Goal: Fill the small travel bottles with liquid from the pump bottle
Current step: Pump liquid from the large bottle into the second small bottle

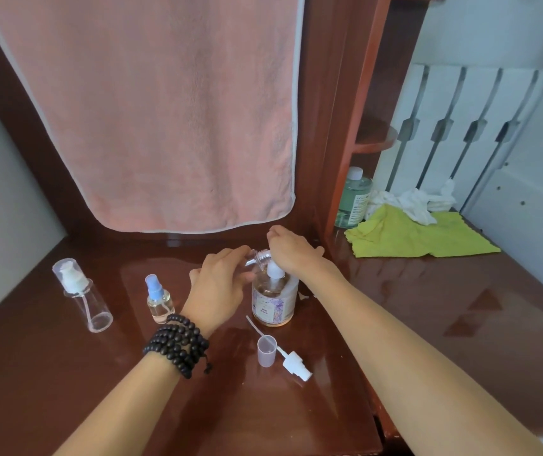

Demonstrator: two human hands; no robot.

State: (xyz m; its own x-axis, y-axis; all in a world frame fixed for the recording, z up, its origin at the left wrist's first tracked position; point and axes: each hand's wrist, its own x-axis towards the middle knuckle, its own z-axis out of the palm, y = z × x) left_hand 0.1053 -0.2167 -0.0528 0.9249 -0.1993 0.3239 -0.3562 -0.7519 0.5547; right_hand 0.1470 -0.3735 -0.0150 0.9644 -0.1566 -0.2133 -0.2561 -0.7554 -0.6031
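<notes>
Left hand fingers clamp a small clear travel bottle tilted at the pump bottle spout, mid-surface, right hand fingers curled pressing the pump, loose cap at six o'clock.

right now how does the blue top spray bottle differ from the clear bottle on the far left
The blue top spray bottle stands upright; the clear bottle looks tilted, its top leaning away. The spray bottle is shorter and holds some clear liquid; the clear bottle is taller and looks empty. The spray bottle's nozzle is blue; the clear bottle's pump is white under a clear cap. Both are see-through with a tube inside, and neither hand touches them.
</notes>
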